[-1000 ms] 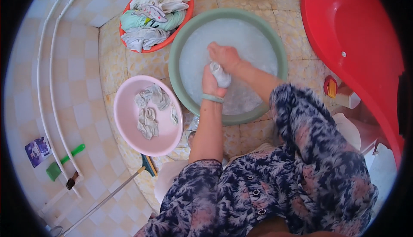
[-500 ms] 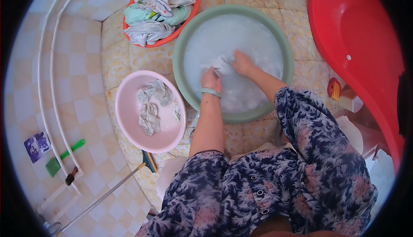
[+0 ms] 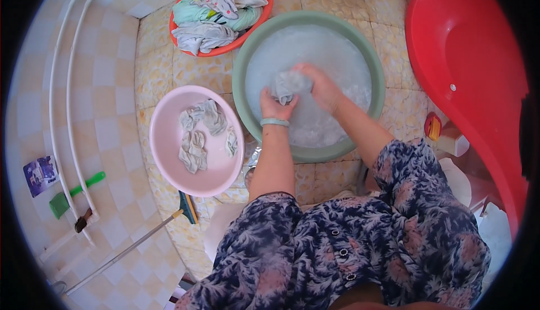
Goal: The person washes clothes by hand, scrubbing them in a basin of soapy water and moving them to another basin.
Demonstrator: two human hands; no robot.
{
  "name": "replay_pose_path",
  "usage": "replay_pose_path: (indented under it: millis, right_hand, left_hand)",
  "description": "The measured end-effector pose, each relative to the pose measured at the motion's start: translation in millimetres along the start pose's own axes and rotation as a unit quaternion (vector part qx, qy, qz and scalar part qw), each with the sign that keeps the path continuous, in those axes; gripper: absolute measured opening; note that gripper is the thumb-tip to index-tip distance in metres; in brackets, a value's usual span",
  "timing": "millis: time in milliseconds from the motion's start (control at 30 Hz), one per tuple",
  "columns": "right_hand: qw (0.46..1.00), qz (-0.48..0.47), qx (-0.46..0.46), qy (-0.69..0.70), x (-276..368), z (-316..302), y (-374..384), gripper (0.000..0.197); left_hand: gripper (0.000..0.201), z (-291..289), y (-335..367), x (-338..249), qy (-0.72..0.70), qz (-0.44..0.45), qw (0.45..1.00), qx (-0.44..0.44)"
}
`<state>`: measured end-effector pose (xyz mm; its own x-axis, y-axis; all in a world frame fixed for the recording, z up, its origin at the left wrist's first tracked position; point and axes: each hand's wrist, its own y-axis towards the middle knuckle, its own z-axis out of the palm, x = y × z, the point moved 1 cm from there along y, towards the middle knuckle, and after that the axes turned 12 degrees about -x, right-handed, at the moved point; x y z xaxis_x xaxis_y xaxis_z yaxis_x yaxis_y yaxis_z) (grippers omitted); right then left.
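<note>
A wet, whitish-grey cloth (image 3: 286, 85) is bunched between my two hands over the large green basin (image 3: 238, 88), which holds cloudy, sudsy water. My left hand (image 3: 275, 106), with a pale band at the wrist, is closed on the cloth's near left part. On the far right side, my right hand (image 3: 319, 85) grips the other end, its fingertips partly hidden by the cloth. What kind of garment it is cannot be made out. To the left stands a pink basin (image 3: 163, 166) with several crumpled, wet whitish cloths (image 3: 194, 151) inside.
An orange-red basin (image 3: 269, 7) heaped with white and mint laundry (image 3: 222, 14) stands at the far left. A red tub (image 3: 439, 34) curves along the right. A long-handled squeegee (image 3: 188, 207) leans at the lower left, and a green brush (image 3: 59, 204) hangs by white pipes.
The cloth has come up out of the water and shows more fully between my hands. My right hand has turned inward over it. The whole view has shifted slightly.
</note>
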<state>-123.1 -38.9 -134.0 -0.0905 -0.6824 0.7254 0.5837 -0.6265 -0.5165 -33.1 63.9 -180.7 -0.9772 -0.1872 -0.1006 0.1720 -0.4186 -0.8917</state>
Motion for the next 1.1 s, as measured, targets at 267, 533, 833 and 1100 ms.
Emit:
replay_pose_path:
  millis: [267,533,833,1100]
  right_hand:
    - [0.719,-0.375,-0.053,-0.583,-17.7,26.7,-13.6,0.022]
    - [0.782,-0.381,-0.079,-0.487,-38.2,40.6,-23.9,0.021]
    - [0.833,-0.261,-0.156,-0.463,-18.0,20.4,6.1,0.017]
    - [0.774,-0.238,-0.143,-0.569,-13.6,2.6,32.7,0.023]
  left_hand:
    - [0.032,-12.6,35.6,12.1,0.172,0.092,0.98,0.046]
    - [0.026,-0.7,0.4,-4.0,0.14,0.076,0.982,0.102]
    - [0.022,2.7,20.1,12.2,0.343,0.257,0.903,0.019]
    - [0.024,26.3,-4.7,32.1,0.087,0.087,0.992,0.007]
